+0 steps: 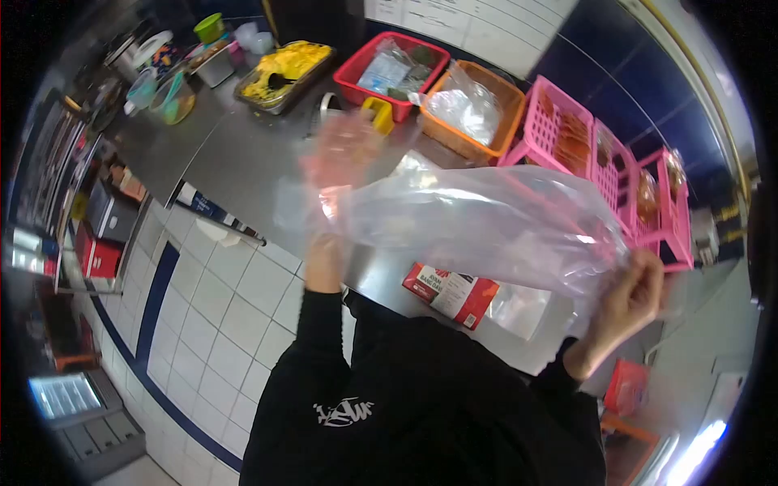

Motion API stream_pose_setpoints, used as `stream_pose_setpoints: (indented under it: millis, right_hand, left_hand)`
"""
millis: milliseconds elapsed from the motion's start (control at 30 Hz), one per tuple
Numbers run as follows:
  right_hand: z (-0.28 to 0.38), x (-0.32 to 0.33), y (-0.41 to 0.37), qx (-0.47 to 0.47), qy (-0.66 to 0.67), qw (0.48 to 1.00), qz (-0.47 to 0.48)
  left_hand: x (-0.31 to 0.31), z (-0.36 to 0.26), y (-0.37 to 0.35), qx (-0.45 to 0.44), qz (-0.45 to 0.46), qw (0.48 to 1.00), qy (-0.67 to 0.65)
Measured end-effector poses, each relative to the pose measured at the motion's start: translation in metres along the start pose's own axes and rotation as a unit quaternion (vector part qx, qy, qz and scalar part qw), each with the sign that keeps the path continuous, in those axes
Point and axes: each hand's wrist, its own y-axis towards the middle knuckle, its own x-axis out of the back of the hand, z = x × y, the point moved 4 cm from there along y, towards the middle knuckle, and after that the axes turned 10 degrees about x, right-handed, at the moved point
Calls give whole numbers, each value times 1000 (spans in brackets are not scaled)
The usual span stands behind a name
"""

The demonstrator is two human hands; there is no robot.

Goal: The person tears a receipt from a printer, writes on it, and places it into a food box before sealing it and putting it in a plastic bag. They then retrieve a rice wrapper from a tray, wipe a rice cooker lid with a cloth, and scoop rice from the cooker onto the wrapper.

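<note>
Black top point(421, 397) with a white print on it lies nearest the camera in the head view, and beyond it I have a long clear plastic bag point(486, 219) stretched between my arms, above the counter point(251, 158). My right grip point(634, 298) pinches one end of it. The other end meets my left wrist, but my left grip point(344, 150) is too blurred for me to tell if it is closed. Below the bag lies a red and white box point(450, 294). Past it stand a red basket point(344, 78), an orange basket point(512, 121) and pink baskets point(531, 121), with a tray of yellow food point(285, 73) left of them
</note>
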Motion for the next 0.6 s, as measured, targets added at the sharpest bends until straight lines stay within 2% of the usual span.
stream_pose_setpoints:
  millis: [67,133,167,233,300,333,367,433,467,500,533,600]
  right_hand:
    - [28,-32,-4,5,71,992,103]
    - [53,-53,-10,-44,184,962,196]
    - [64,-61,-12,-66,245,942,218]
    - [70,-70,-9,-50,247,931,262]
    - [70,-85,5,-24,264,939,220]
    - [57,-93,13,-27,237,944,229]
    - [41,-103,14,-156,309,906,243]
    - [1,-135,0,-175,371,890,198]
    - [-8,-134,-11,-81,256,950,159]
    - [-5,-127,-19,16,133,984,117]
    - [15,-110,-24,72,111,989,69]
    - [53,-81,-44,182,108,976,50]
  left_hand:
    - [-1,-38,-20,-16,25,999,-28]
    - [-7,-52,-41,6,49,999,-10]
    - [-12,-48,-53,36,66,997,24]
    - [-23,-27,-77,110,121,978,127]
    - [-26,-8,-91,177,214,922,269]
    - [-23,3,-100,207,256,882,337]
    - [-17,11,-108,234,294,834,404]
    - [18,15,-110,298,247,912,137]
    - [24,15,-107,281,255,924,42]
    - [21,11,-103,265,267,925,-55]
    - [-7,2,-99,204,318,919,-111]
    - [-16,0,-93,118,295,940,-122]
